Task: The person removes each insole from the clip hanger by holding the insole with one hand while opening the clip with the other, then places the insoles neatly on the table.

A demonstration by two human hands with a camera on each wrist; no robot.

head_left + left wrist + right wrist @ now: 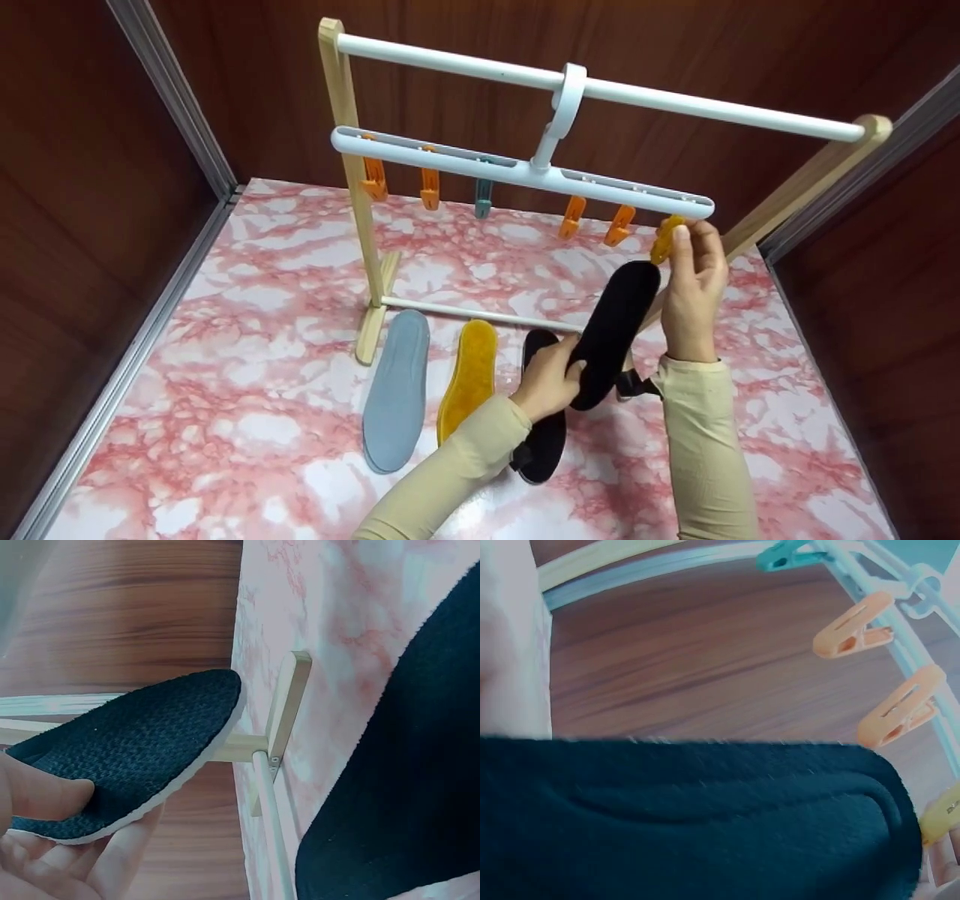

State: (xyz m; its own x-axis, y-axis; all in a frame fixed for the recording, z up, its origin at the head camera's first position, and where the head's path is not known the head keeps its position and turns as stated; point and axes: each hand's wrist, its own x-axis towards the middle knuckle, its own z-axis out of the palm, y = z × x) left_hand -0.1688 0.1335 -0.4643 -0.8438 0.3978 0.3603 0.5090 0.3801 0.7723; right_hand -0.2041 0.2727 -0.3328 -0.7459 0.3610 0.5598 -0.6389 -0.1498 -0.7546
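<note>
My left hand (pixel 553 379) grips a black insole (pixel 616 330) near its lower end, thumb on the black face and fingers behind on the pale underside, as the left wrist view shows. The insole is lifted and tilted, its top end right by a yellow clip (pixel 666 238). That clip hangs at the right end of the pale hanger (pixel 450 159), and my right hand (pixel 695 289) pinches it between thumb and fingers. In the right wrist view the insole (pixel 705 817) fills the lower part, its rounded end overlapping the yellow clip (pixel 941 816).
Several orange clips (pixel 573 217) and a green clip (pixel 484 189) hang along the hanger, hooked on the white rod (pixel 712 105) of a wooden stand (pixel 360 217). A grey insole (pixel 397 394), a yellow insole (pixel 471 375) and another black insole (pixel 546 450) lie on the pink marbled surface (pixel 225 420).
</note>
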